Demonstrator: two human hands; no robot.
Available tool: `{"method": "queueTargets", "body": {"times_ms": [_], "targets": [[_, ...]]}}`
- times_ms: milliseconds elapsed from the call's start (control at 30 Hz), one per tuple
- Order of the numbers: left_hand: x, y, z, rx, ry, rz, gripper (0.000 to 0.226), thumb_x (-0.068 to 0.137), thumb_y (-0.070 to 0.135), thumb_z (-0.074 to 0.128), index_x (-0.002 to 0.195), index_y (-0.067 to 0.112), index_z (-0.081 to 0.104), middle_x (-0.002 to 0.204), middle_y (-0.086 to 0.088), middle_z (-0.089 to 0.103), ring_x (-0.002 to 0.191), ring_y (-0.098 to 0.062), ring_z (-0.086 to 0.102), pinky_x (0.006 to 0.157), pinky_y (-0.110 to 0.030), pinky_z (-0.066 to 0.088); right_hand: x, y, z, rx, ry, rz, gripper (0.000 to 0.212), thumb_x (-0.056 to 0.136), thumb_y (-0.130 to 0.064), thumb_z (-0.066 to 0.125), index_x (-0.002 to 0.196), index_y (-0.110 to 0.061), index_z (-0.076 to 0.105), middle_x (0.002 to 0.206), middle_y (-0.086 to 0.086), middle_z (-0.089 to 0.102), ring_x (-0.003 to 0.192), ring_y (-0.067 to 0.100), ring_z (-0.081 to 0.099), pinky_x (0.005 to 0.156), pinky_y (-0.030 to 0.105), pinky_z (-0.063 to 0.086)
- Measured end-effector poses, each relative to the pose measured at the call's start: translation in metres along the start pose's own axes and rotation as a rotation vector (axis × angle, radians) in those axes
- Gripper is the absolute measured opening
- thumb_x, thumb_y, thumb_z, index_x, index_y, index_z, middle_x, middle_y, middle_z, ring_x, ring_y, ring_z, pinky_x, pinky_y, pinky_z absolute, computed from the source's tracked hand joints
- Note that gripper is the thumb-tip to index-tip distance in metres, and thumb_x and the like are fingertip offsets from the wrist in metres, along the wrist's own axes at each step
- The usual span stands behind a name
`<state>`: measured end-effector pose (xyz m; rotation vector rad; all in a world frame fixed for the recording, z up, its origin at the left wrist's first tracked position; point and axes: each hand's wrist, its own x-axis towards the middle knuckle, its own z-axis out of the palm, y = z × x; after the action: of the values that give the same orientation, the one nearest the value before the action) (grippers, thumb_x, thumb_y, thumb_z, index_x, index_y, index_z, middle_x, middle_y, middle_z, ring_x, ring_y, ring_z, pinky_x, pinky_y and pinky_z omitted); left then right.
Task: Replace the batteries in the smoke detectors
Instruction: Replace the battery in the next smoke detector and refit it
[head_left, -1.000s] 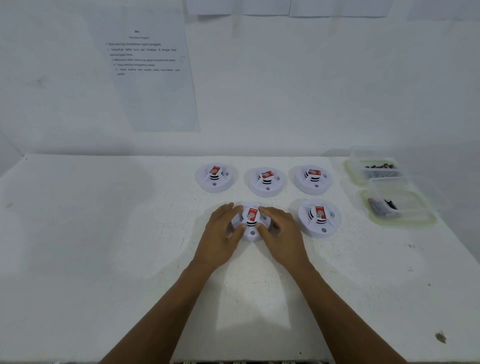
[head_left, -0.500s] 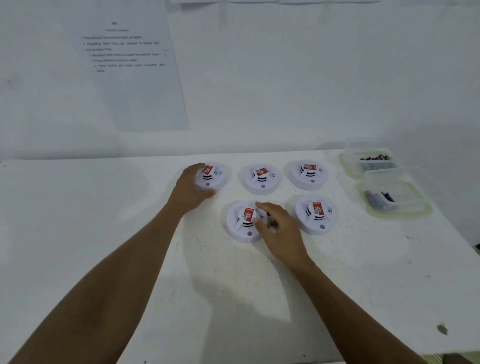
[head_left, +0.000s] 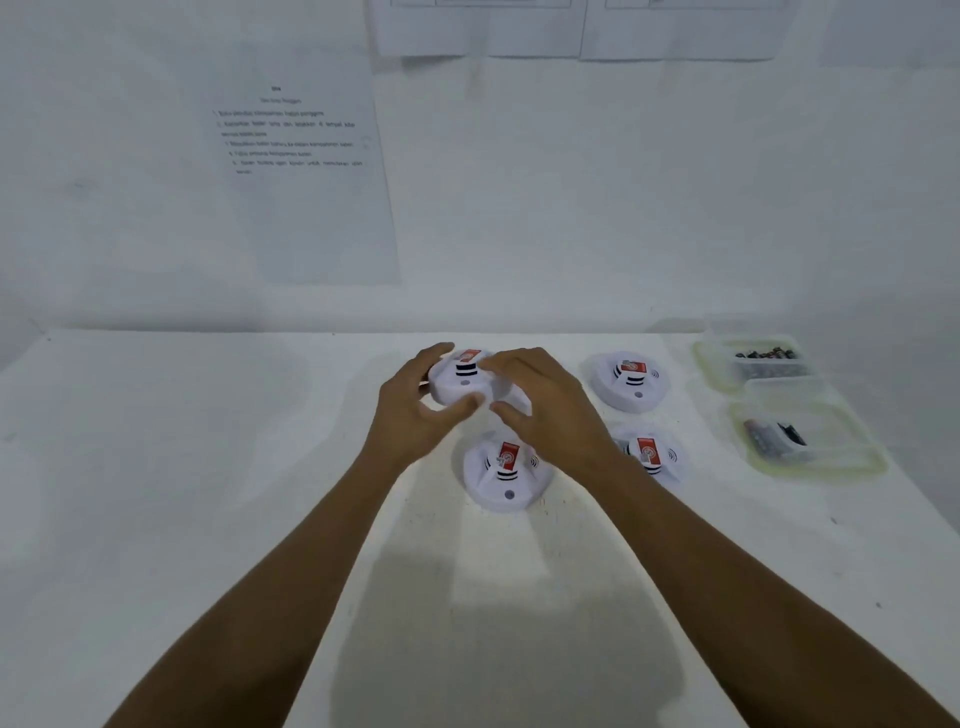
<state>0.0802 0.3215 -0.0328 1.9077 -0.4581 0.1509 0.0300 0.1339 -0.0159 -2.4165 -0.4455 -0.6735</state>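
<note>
Task barely begun, by my read: no detector open yet.
Left hand (head_left: 410, 415) clamps its fingers on smoke detector (head_left: 460, 382) near surface (head_left: 208, 467) far edge; right hand (head_left: 550, 410) fingers apart beside it; battery tubs (head_left: 702, 358) at right edge.

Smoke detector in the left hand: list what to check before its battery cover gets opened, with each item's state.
1. Left hand grips the held smoke detector: ok.
2. Right hand has a hold on it: cannot tell, fingers blurred at its rim.
3. Back side turned up: not ok, red label faces the camera.
4. Far container of batteries within view at right: ok.
5. Front-centre smoke detector lies untouched: ok.
</note>
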Motion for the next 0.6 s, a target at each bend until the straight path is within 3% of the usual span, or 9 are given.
{"method": "queueTargets", "body": {"times_ms": [100,233,333,433,533,600], "targets": [[-0.007,0.01,0.005,-0.088,0.033,-0.052,0.062,0.08,0.032,0.078,0.135,0.021,0.052,0.121,0.006,0.064,0.109,-0.003,0.061,0.088,-0.015,0.05,-0.001,0.0,-0.009,0.046,0.073,0.055,0.043,0.083,-0.016,0.076,0.124,-0.012,0.064,0.117,0.005,0.069,0.102,0.017,0.064,0.09,0.032,0.054],[-0.016,0.013,0.008,-0.119,-0.066,-0.038,0.082,0.076,0.033,0.081,0.145,0.02,0.04,0.142,0.01,0.05,0.129,-0.001,0.048,0.106,-0.022,0.043,-0.004,0.001,-0.027,0.3,0.127,0.277,0.049,0.086,-0.013,0.073,0.133,-0.02,0.058,0.115,0.0,0.065,0.084,0.011,0.07,0.076,0.017,0.056],[-0.017,0.017,0.015,-0.095,-0.146,0.006,0.106,0.065,0.04,0.087,0.151,0.027,0.026,0.151,0.017,0.038,0.135,0.003,0.038,0.109,-0.022,0.039,-0.007,0.004,-0.037,0.468,0.111,0.436,0.049,0.089,-0.011,0.069,0.135,-0.026,0.058,0.116,0.0,0.064,0.078,0.022,0.072,0.076,0.027,0.059],[-0.015,0.023,0.026,-0.077,-0.178,0.046,0.116,0.06,0.035,0.09,0.152,0.029,0.019,0.147,0.028,0.032,0.136,0.008,0.033,0.105,-0.01,0.035,-0.011,0.003,-0.045,0.685,0.033,0.582,0.046,0.087,-0.008,0.07,0.128,-0.028,0.063,0.112,0.007,0.063,0.089,0.029,0.072,0.078,0.039,0.061],[-0.011,0.03,0.031,-0.074,-0.171,0.054,0.109,0.056,0.036,0.089,0.146,0.034,0.026,0.138,0.034,0.036,0.128,0.015,0.037,0.099,-0.005,0.035,-0.016,-0.002,-0.053,0.808,0.032,0.654,0.03,0.088,-0.01,0.07,0.114,-0.024,0.068,0.106,0.013,0.066,0.085,0.028,0.073,0.074,0.043,0.062],[-0.01,0.034,0.031,-0.05,-0.175,0.082,0.097,0.057,0.036,0.087,0.136,0.041,0.031,0.132,0.033,0.042,0.123,0.015,0.043,0.096,-0.006,0.038,-0.019,-0.003,-0.056,0.715,0.043,0.643,0.018,0.088,-0.017,0.071,0.104,-0.024,0.067,0.101,0.005,0.071,0.086,0.022,0.072,0.074,0.038,0.062]]}}
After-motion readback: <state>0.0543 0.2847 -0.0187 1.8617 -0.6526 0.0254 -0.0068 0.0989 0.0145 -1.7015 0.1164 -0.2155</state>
